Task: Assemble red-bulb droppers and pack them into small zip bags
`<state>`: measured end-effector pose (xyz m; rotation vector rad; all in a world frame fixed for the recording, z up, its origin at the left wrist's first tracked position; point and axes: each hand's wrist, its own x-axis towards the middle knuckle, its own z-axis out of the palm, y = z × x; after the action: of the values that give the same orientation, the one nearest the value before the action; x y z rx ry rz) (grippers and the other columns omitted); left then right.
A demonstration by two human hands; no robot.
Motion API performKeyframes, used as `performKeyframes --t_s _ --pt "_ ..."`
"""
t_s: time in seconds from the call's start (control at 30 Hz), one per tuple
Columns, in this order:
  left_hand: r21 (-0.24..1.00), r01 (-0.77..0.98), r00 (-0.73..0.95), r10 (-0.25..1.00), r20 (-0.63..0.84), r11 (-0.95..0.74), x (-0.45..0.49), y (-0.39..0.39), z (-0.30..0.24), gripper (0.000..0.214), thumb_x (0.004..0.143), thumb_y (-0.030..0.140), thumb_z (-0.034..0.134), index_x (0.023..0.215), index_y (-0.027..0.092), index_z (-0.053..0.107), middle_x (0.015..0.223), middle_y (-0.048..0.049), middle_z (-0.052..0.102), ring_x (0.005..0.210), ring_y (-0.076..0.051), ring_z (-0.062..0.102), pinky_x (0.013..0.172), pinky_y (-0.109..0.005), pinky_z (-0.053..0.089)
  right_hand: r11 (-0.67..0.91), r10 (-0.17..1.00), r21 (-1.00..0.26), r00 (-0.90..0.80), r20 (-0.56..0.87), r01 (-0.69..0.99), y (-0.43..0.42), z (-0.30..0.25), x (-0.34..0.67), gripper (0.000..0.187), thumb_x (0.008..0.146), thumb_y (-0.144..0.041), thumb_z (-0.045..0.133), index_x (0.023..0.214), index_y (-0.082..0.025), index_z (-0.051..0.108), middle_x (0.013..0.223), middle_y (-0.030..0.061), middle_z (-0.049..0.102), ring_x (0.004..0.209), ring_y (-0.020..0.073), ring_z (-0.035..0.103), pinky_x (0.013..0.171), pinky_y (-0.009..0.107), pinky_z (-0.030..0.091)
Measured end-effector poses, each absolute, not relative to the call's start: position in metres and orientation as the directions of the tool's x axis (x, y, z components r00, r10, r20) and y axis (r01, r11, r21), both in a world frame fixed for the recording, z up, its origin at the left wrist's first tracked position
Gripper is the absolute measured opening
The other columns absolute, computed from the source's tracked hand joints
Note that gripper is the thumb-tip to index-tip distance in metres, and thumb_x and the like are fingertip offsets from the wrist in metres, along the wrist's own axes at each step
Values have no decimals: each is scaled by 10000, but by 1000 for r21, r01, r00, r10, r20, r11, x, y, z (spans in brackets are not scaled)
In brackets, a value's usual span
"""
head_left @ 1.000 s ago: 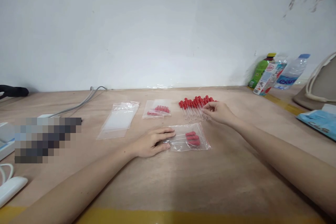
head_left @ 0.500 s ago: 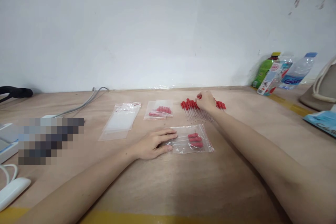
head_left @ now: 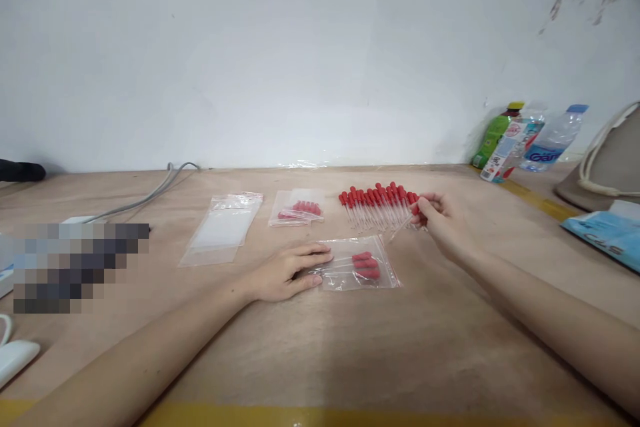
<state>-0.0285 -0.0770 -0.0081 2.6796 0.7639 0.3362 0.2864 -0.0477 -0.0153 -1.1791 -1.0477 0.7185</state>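
Note:
My left hand (head_left: 287, 273) lies flat, fingers stretched out, on the left end of a clear zip bag (head_left: 387, 265). Inside that bag are three droppers (head_left: 365, 263) with red bulbs towards its zip end on the right. Between thumb and fingers, my right hand (head_left: 443, 221) pinches a dropper (head_left: 401, 227) by its red bulb. Its clear tube points down and left, near the bag's upper right corner. Just left of this hand, many loose droppers (head_left: 377, 199) lie side by side, bulbs towards the wall.
Flat zip bags (head_left: 217, 230) are stacked at left, beside filled bags (head_left: 295, 208) holding red-bulbed droppers. A grey cable (head_left: 150, 195) runs along the left. Bottles (head_left: 553, 147), a carton (head_left: 505, 150), a blue packet (head_left: 607, 233) and a beige bag (head_left: 613, 160) stand or lie at right.
My right hand has moved right and towards me from the loose droppers, with one dropper now in its fingers. My left hand stays on the bag. The view has shifted slightly.

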Motion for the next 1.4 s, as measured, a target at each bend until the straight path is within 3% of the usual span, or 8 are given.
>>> performKeyframes --t_s 0.17,0.27,0.4,0.57,0.7,1.03,1.27,1.4 --pt "368 465 831 541 134 -805 -28 -77 -9 437 865 362 416 1289 260 379 1345 -44 385 1225 -201 357 1015 -372 299 109 946 -964 322 26 -242 -66 -32 270 121 747 -229 547 778 -214 431 632 -34 559 513 82 564 504 199 480" --pt "361 462 833 536 138 -810 -29 -77 -10 439 867 363 414 1292 263 373 1347 -41 381 1228 -198 354 1018 -371 296 24 973 -938 225 -58 -346 -71 -35 259 131 737 -195 557 764 -211 430 643 -27 565 591 104 606 576 222 514" --pt "350 461 833 534 146 -815 -29 -77 -11 439 869 356 410 1296 264 365 1352 -40 373 1233 -199 345 1017 -370 297 29 983 -954 183 -28 -300 -74 -36 258 128 739 -227 568 777 -204 447 658 -17 578 594 103 604 572 219 511" --pt "342 465 835 533 138 -816 -28 -77 -10 437 870 348 410 1297 265 363 1350 -40 377 1230 -196 348 1018 -373 295 229 877 -959 463 128 -169 -65 -33 283 164 733 -294 571 774 -213 434 619 -52 537 472 62 526 451 174 442" --pt "348 470 831 539 134 -811 -28 -77 -10 436 869 348 412 1294 266 367 1351 -38 376 1230 -194 349 1018 -368 294 279 828 -951 535 166 -136 -61 -32 295 174 726 -319 572 775 -215 441 608 -52 529 443 56 487 422 170 412" --pt "370 466 828 544 137 -804 -29 -77 -10 439 863 355 422 1291 269 372 1352 -38 375 1231 -200 349 1020 -377 292 160 962 -938 263 77 -307 -75 -42 264 280 660 -361 643 790 -222 438 648 -52 573 549 87 576 532 209 486" --pt "351 470 830 541 136 -810 -28 -78 -9 433 867 358 413 1287 258 380 1349 -45 379 1230 -195 350 1022 -366 289 132 973 -948 219 68 -291 -81 -40 259 290 657 -376 655 792 -218 452 668 -47 589 563 89 582 550 218 498" --pt "344 491 819 559 133 -801 -28 -79 -9 474 864 375 413 1315 254 327 1353 -52 374 1236 -204 341 1020 -384 288 50 998 -976 47 41 -212 -84 -38 259 273 656 -359 664 793 -207 483 752 -6 630 664 110 602 651 255 500"
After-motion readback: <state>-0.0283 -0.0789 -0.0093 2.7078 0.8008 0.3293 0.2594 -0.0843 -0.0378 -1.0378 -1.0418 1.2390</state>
